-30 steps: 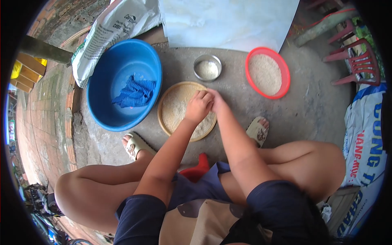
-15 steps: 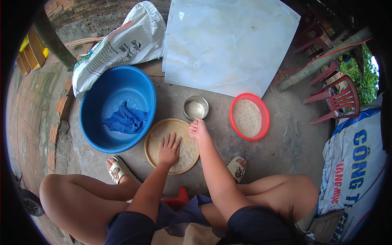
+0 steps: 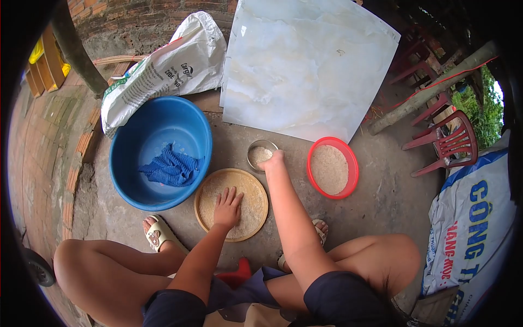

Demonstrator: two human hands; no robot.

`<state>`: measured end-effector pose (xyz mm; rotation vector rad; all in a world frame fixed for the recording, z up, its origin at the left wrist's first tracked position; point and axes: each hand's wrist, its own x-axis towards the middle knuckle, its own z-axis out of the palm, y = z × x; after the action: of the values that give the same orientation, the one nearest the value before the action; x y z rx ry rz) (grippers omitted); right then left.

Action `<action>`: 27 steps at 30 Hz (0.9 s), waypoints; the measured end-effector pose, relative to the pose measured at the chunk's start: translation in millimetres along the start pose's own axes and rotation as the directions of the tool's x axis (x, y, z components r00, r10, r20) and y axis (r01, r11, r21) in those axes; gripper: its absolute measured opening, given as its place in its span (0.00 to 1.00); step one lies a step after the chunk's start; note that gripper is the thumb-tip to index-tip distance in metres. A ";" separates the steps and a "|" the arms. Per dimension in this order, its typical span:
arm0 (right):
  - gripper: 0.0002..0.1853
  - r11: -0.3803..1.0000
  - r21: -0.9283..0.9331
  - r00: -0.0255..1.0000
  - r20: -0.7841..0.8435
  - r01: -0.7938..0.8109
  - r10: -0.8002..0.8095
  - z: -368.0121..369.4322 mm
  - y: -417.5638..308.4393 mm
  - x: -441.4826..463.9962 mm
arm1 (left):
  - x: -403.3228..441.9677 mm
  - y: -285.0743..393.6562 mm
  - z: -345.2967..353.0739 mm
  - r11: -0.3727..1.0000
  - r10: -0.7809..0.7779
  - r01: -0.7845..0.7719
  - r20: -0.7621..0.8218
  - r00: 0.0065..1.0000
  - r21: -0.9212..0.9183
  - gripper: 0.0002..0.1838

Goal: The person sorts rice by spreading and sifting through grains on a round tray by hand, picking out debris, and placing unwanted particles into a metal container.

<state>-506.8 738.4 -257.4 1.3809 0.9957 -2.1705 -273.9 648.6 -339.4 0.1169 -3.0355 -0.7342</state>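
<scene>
My left hand (image 3: 227, 209) lies flat with fingers spread on pale grain, which looks like rice, in a round woven tray (image 3: 262, 222). My right hand (image 3: 274, 160) is at the near right rim of a small metal bowl (image 3: 249, 158), its fingers reaching over the edge to the pale grain inside. Those fingertips are mostly hidden, so I cannot tell whether they are closed. To the right of the bowl stands a red plastic basin (image 3: 357, 169) holding more of the pale grain.
A large blue basin (image 3: 117, 180) with a blue cloth (image 3: 173, 168) stands left. Behind are a white printed sack (image 3: 169, 71) and a big pale marbled panel (image 3: 310, 65). Red plastic chairs (image 3: 457, 136) and another sack (image 3: 463, 229) are at right. My sandalled feet flank the tray.
My right hand has moved from above the tray's upper right edge, where it was a fist, to the metal bowl. My left hand stays on the grain. The view has tilted slightly.
</scene>
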 end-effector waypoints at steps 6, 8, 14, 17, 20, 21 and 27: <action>0.36 1.000 -0.012 0.993 0.116 0.021 -0.019 -6.1 18.8 -1.9 | 0.2 2.0 0.9 1.000 -0.014 0.014 0.016 1.000 0.007 0.27; 0.34 0.999 0.016 0.996 0.082 -0.028 0.027 -7.2 25.9 7.0 | -0.7 0.4 3.0 1.000 -0.015 0.015 -0.001 1.000 -0.007 0.27; 0.27 0.986 -0.040 0.945 0.294 0.162 -0.143 -34.8 48.1 17.1 | -0.8 1.4 0.6 1.000 -0.013 0.013 -0.001 1.000 -0.017 0.26; 0.23 0.966 -0.104 0.951 0.231 0.235 -0.207 -41.5 56.8 15.9 | -0.6 1.0 0.5 1.000 -0.014 0.014 0.002 1.000 -0.010 0.26; 0.19 0.922 -0.194 0.934 0.192 0.336 -0.300 -46.0 63.4 9.7 | -1.1 -0.2 1.9 1.000 -0.009 0.009 -0.004 1.000 -0.005 0.26; 0.19 0.922 -0.193 0.934 0.193 0.337 -0.301 -47.7 66.2 6.4 | -0.9 -0.8 2.1 1.000 -0.008 0.008 -0.005 1.000 -0.005 0.26; 0.13 0.581 -0.362 0.681 0.457 0.729 -0.571 -86.3 104.0 50.3 | 3.3 -0.7 -1.0 1.000 -0.017 0.017 -0.009 1.000 -0.015 0.24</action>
<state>-408.5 734.2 -362.8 0.4063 2.0298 -2.1885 -277.0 647.3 -338.8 0.1450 -3.0235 -0.7556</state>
